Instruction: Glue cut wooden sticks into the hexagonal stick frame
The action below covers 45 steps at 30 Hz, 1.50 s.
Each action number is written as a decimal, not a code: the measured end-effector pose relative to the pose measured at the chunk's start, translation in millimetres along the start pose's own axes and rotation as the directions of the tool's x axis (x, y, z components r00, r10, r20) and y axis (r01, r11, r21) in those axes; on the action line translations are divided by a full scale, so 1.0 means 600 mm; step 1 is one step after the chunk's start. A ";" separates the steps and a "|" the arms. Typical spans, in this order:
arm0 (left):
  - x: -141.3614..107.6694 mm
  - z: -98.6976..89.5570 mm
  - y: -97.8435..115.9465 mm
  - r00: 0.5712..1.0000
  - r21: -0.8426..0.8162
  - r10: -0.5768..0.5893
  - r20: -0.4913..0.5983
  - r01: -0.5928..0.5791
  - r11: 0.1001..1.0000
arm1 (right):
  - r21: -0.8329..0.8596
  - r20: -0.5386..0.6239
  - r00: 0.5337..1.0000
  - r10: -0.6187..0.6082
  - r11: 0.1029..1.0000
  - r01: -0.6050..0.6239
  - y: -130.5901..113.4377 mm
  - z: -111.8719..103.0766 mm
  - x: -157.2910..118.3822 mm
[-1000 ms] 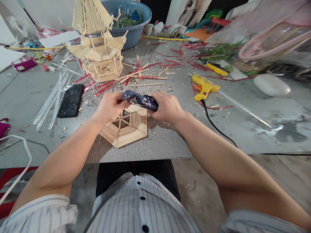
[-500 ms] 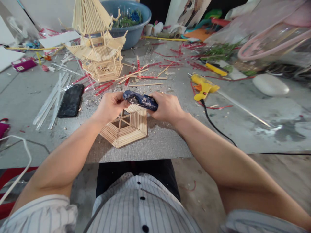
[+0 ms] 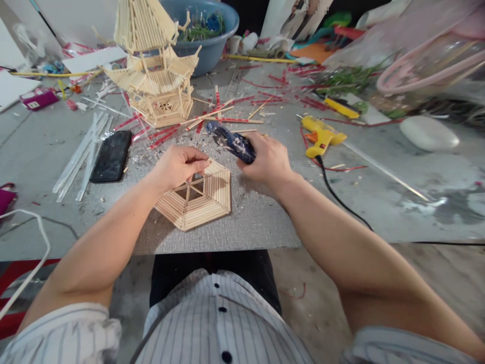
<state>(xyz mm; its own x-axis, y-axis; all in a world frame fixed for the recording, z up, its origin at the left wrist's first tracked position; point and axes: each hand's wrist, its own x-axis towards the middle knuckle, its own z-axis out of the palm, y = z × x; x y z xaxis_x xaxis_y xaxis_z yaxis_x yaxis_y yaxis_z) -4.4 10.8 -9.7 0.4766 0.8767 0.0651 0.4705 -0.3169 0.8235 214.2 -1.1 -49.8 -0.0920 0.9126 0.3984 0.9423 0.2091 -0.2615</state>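
My right hand (image 3: 267, 159) is closed around a dark blue hand tool (image 3: 237, 144) with whitish smears; its exact kind does not show. The tool is tilted above the table, its far end pointing up and left. Over the far left side of a hexagonal panel of wooden sticks (image 3: 208, 207), my left hand (image 3: 180, 167) has thumb and fingers pinched together. What the pinch holds, if anything, is too small to make out. The panel lies flat near the table's front edge, with spokes and openings at its centre.
Behind stands a stick-built pagoda model (image 3: 159, 81) beside a blue basin (image 3: 215, 45). A black phone (image 3: 111, 156) and clear glue sticks (image 3: 81, 156) lie left. Loose sticks and red strips litter the middle. Right are a yellow glue gun (image 3: 322, 134) with its cord and a white oval object (image 3: 429, 133).
My right hand has drawn the blue tool away from my left hand, up and to the right. My left hand stays over the panel, still pinched.
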 end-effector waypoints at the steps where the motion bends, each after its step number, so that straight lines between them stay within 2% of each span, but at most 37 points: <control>1: 0.000 -0.001 0.000 1.000 0.001 -0.008 0.027 0.008 1.000 | 0.009 -0.003 1.000 0.006 1.000 -0.006 0.004 0.002 0.002; 9: 0.000 -0.015 0.002 0.976 0.080 -0.152 0.158 0.141 0.987 | 0.005 0.054 0.999 0.002 1.000 -0.002 0.006 0.002 0.004; 14: -0.001 -0.027 0.007 0.968 0.301 -0.126 0.217 0.056 0.952 | 0.012 0.065 0.998 -0.027 1.000 0.026 0.007 0.005 0.002; 18: -0.001 -0.027 0.003 0.934 0.376 -0.148 0.325 0.016 0.927 | 0.014 0.076 0.996 -0.047 0.999 0.046 0.012 0.010 0.001; 24: -0.004 -0.020 0.013 0.863 0.509 -0.280 0.421 0.031 0.860 | 0.043 0.069 0.995 -0.068 0.997 0.065 0.020 0.015 0.001; 30: -0.004 -0.015 0.020 0.849 0.576 -0.315 0.424 0.016 0.817 | 0.065 0.029 0.996 -0.087 0.994 0.085 0.025 0.022 0.001; 37: -0.002 -0.012 0.017 0.833 0.569 -0.328 0.445 0.020 0.822 | 0.068 0.056 0.995 -0.080 0.995 0.076 0.025 0.020 0.001; 45: -0.001 -0.015 0.011 0.816 0.577 -0.310 0.488 -0.036 0.816 | 0.036 -0.011 0.992 -0.123 0.992 0.123 0.029 0.028 -0.001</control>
<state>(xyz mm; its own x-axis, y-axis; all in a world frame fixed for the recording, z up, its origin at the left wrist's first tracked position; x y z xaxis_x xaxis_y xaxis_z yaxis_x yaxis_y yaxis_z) -8.4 11.3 0.9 0.6056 0.6367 -0.4774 0.7955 -0.4988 0.3440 225.4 7.6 -69.3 -0.2034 0.8759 0.4376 0.9116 0.3324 -0.2417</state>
